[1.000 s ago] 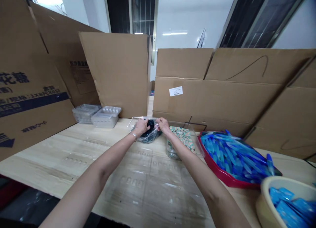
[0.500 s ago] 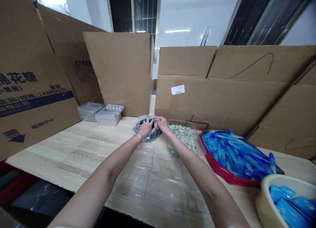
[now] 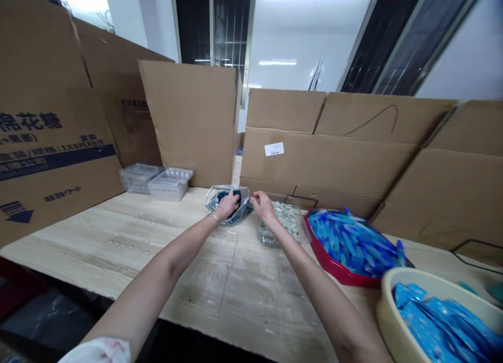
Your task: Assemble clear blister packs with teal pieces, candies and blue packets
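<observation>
A clear plastic bag (image 3: 234, 218) with dark contents lies open on the table, in front of the gap between the cardboard panels. My left hand (image 3: 227, 205) reaches into its mouth with fingers curled onto the dark contents; what they grip is hidden. Just right of the bag, my right hand (image 3: 264, 208) is closed with thumb and fingers together. Whatever it may pinch is too small to make out. Beneath and beside that hand stands a clear plastic box (image 3: 268, 238) holding many small pale-and-green pieces (image 3: 287, 216).
Further right are a red tray (image 3: 334, 271) heaped with blue sticks (image 3: 353, 242) and a cream tub (image 3: 387, 313) of blue packets (image 3: 436, 321). Clear plastic trays (image 3: 171, 185) stand back left. Cardboard panels (image 3: 188, 122) wall the table's rear and left.
My right hand has come away from the bag's edge, leaving a small gap. My left hand stays in the bag, whose mouth looks wider. The view has shifted slightly right.
</observation>
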{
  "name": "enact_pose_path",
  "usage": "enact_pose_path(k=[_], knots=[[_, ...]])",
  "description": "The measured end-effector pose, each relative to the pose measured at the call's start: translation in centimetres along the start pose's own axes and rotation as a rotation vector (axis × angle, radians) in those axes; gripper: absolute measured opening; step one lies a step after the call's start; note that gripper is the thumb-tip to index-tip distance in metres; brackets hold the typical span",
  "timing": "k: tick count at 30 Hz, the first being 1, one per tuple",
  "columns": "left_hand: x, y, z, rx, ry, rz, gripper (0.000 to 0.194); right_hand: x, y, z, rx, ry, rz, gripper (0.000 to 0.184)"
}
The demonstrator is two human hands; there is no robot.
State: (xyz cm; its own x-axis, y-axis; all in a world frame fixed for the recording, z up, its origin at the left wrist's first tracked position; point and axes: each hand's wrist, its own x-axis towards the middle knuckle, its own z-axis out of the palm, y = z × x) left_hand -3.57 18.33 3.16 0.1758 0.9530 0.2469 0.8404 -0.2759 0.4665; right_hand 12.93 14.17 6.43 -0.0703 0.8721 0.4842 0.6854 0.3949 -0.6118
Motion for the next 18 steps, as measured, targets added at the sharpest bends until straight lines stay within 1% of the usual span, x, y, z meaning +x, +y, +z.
enact_pose_path(k=[2,4,7,9,11,13,14,16,18], knots=[[0.3,0.1,-0.4,-0.103,0.027,-0.041,0.024,-1.2,-0.1,-0.6,-0.072,0.004,-0.102,0.023],[0.6,0.3,-0.7,-0.228,0.039,-0.104,0.024,-2.3,-0.1,-0.7,-0.108,-0.021,-0.217,0.028],[1.1,0.6,-1.0,-0.457,0.01,-0.232,0.028,-3.4,-0.3,0.1,-0.149,-0.13,-0.401,0.041],[1.3,0.7,-1.4,-0.629,-0.031,-0.319,0.033,-3.7,-0.4,0.8,-0.157,-0.211,-0.445,0.045],[1.3,0.5,-2.1,-0.803,-0.074,-0.389,0.034,-3.9,-0.4,1.2,-0.111,-0.221,-0.432,0.043],[1.0,0.3,-3.1,-0.976,-0.114,-0.437,0.031,-3.9,-0.2,1.3,-0.007,-0.167,-0.389,0.039],[0.6,0.1,-3.6,-1.063,-0.134,-0.453,0.028,-3.8,-0.1,1.2,0.058,-0.134,-0.345,0.037],[-0.7,0.1,-4.6,-1.238,-0.177,-0.468,0.022,-3.6,0.0,0.7,0.206,-0.094,-0.186,0.032],[-2.7,0.5,-5.3,-1.407,-0.226,-0.464,0.022,-3.6,-0.3,0.0,0.371,-0.096,0.009,0.028]])
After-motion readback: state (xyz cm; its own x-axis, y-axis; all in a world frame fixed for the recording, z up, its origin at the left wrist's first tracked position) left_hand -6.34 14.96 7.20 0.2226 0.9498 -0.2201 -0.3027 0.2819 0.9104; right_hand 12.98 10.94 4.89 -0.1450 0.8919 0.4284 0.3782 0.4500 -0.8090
